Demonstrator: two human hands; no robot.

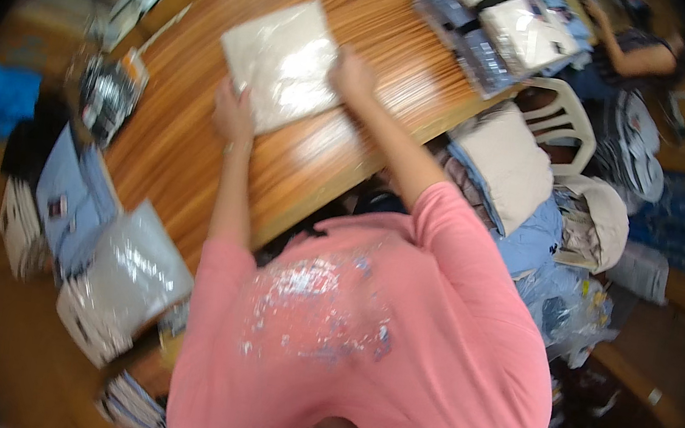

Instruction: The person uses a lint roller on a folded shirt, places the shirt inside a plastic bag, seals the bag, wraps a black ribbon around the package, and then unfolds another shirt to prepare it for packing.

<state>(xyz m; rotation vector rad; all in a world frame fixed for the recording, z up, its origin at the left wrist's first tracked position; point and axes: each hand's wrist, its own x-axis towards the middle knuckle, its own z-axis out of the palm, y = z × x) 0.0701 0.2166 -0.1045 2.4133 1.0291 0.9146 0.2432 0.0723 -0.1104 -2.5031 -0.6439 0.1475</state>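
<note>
A flat, square cream-coloured packet [280, 57], apparently folded cloth in shiny clear plastic, lies on or just above the wooden table [191, 123]. My left hand [235, 114] grips its near left edge, the thumb side against the plastic. On the opposite side, my right hand [352, 78] has its fingers at the right edge of the same packet. Fingertips of both hands are partly hidden or blurred. Glare off the plastic hides the detail of what is inside.
Strapped stacks of bagged garments [511, 21] stand at the table's far right. Bagged garments [131, 261] and folded blue cloth [75, 198] sit at the left edge. A white plastic chair [563, 121] and piled cream cloth [507, 161] are on the right, near another person [635, 62].
</note>
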